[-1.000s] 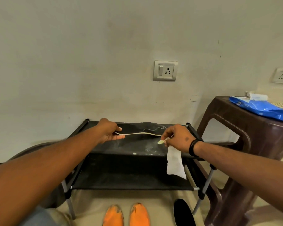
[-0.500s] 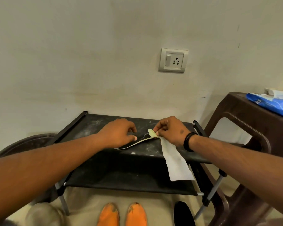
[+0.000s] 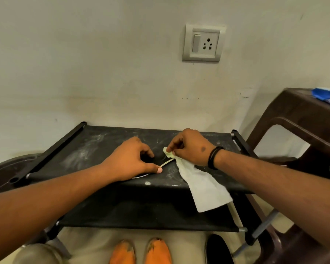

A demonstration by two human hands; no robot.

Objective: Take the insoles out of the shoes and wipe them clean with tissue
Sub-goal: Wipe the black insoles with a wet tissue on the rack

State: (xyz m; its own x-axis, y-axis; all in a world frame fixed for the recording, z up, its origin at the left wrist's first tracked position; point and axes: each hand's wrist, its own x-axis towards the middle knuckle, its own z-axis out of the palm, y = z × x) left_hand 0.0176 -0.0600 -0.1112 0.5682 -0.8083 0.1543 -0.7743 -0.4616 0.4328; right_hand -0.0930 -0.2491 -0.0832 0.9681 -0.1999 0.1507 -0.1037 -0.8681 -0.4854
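Insole (image 3: 166, 163) seen edge-on, a thin pale strip lying on the dusty top shelf of the black rack (image 3: 88, 149), between my two hands. Left hand (image 3: 131, 161) curls over its near end, thumb pressed down on it, fingers arched above the shelf. Right hand (image 3: 191, 147) pinches a white tissue (image 3: 204, 185) against the strip's far end with thumb and forefinger; the loose tissue trails off the front edge of the shelf. Black band on right wrist. Orange shoes (image 3: 141, 251) on the floor below, a black shoe (image 3: 217, 248) beside them.
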